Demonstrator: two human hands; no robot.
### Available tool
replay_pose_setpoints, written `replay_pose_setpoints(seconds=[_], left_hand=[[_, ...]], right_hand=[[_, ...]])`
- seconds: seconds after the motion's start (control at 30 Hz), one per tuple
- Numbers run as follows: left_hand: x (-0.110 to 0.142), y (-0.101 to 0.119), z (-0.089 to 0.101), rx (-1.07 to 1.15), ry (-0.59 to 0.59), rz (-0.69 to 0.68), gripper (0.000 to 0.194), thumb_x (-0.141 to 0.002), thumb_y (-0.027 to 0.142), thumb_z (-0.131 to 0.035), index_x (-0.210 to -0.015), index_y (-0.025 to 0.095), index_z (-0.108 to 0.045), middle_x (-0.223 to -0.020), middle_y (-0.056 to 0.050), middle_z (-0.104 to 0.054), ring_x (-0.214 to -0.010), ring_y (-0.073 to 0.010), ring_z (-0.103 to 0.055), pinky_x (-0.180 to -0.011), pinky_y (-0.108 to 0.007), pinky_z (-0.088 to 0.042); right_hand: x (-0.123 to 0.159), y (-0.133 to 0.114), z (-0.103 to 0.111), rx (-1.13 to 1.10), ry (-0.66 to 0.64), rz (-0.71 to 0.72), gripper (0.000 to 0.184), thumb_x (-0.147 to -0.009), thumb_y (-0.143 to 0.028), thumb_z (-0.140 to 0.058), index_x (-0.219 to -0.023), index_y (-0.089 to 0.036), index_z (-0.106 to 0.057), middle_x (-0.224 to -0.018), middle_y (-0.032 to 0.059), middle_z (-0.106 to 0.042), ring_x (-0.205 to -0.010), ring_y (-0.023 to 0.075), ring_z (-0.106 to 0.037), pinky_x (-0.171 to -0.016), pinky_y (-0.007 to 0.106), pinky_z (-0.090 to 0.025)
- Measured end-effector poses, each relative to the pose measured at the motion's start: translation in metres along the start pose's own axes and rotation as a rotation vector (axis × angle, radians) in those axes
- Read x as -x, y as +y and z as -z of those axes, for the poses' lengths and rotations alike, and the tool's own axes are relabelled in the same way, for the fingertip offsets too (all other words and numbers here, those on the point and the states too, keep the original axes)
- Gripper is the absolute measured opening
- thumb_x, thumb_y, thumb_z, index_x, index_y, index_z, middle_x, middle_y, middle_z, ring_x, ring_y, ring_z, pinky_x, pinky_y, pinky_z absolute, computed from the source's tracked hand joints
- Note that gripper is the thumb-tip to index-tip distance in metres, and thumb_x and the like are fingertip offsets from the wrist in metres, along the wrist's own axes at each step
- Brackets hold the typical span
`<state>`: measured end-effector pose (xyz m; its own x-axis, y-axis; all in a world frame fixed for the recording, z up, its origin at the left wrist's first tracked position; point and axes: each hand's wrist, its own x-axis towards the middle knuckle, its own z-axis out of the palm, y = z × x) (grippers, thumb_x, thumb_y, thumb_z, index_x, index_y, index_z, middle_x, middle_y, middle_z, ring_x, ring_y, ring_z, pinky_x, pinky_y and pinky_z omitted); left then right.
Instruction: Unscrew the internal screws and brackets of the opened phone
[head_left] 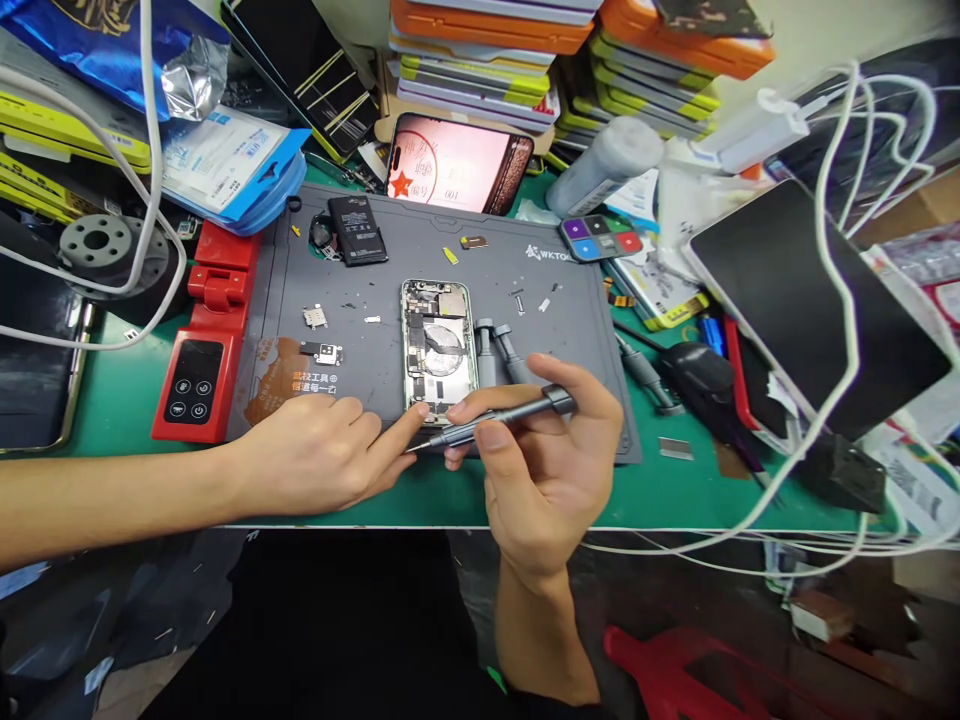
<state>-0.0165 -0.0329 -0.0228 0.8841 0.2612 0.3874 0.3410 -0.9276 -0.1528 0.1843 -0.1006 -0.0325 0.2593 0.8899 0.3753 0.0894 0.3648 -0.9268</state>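
Observation:
An opened phone (441, 345) lies on the grey work mat with its inner boards and a round coil showing. At its lower left corner is my left hand (322, 455), index finger stretched onto the phone's edge and the other fingers curled; the thumb is hidden. My right hand (551, 460) holds a grey screwdriver (495, 420) between thumb and fingers, nearly level. The driver's tip points left, just below the phone's bottom edge and close to my left fingers. Two more screwdrivers (499, 345) lie right beside the phone, partly behind my right hand.
On the mat (360, 300) lie a black battery (358, 230), a small metal bracket (315, 316), a camera-like part (324, 352) and tiny pieces. A red device (201, 370) stands left. A lit phone (459, 165) leans behind. White cables (840, 300) hang at right.

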Motion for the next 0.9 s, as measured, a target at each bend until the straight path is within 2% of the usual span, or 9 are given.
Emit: replay_pose_setpoints(seconds=[0.3,0.43,0.6,0.9], left_hand=[[-0.0020,0.0000,-0.0002,-0.013,0.023,-0.016,0.038,-0.108,0.029,-0.052,-0.131,0.003,-0.065,-0.061,0.004,-0.059,-0.053,-0.0146,-0.057,-0.042,-0.031,-0.039],[-0.0014,-0.0002,-0.0002,-0.016,0.013,-0.016,0.038,-0.109,0.030,-0.050,-0.130,0.003,-0.066,-0.060,0.004,-0.058,-0.053,-0.0146,-0.057,-0.043,-0.030,-0.040],[-0.0012,0.0001,-0.0004,-0.011,0.021,-0.016,0.038,-0.109,0.029,-0.049,-0.130,0.003,-0.066,-0.061,0.003,-0.059,-0.053,-0.0147,-0.057,-0.043,-0.031,-0.038],[-0.0014,0.0002,0.0002,-0.009,0.003,-0.018,0.039,-0.109,0.031,-0.050,-0.130,0.003,-0.066,-0.061,0.003,-0.059,-0.053,-0.0151,-0.057,-0.044,-0.030,-0.038]], right_hand=[[-0.0011,-0.0021,-0.0011,0.047,0.087,0.066,0.048,-0.094,-0.010,-0.064,-0.137,-0.029,-0.057,-0.091,-0.0021,-0.075,-0.070,0.0112,-0.070,-0.052,0.022,-0.062],[-0.0007,-0.0029,-0.0017,0.063,0.063,0.040,0.046,-0.094,-0.011,-0.064,-0.136,-0.028,-0.057,-0.090,-0.0012,-0.075,-0.075,0.0134,-0.073,-0.053,0.022,-0.061],[0.0000,-0.0026,-0.0022,0.024,0.070,0.046,0.046,-0.093,-0.011,-0.065,-0.136,-0.028,-0.058,-0.090,-0.0007,-0.075,-0.072,0.0125,-0.070,-0.051,0.022,-0.058],[0.0012,-0.0007,-0.0002,0.051,0.040,0.038,0.047,-0.094,-0.012,-0.064,-0.138,-0.029,-0.056,-0.090,-0.0001,-0.075,-0.077,0.0140,-0.073,-0.052,0.024,-0.061]])
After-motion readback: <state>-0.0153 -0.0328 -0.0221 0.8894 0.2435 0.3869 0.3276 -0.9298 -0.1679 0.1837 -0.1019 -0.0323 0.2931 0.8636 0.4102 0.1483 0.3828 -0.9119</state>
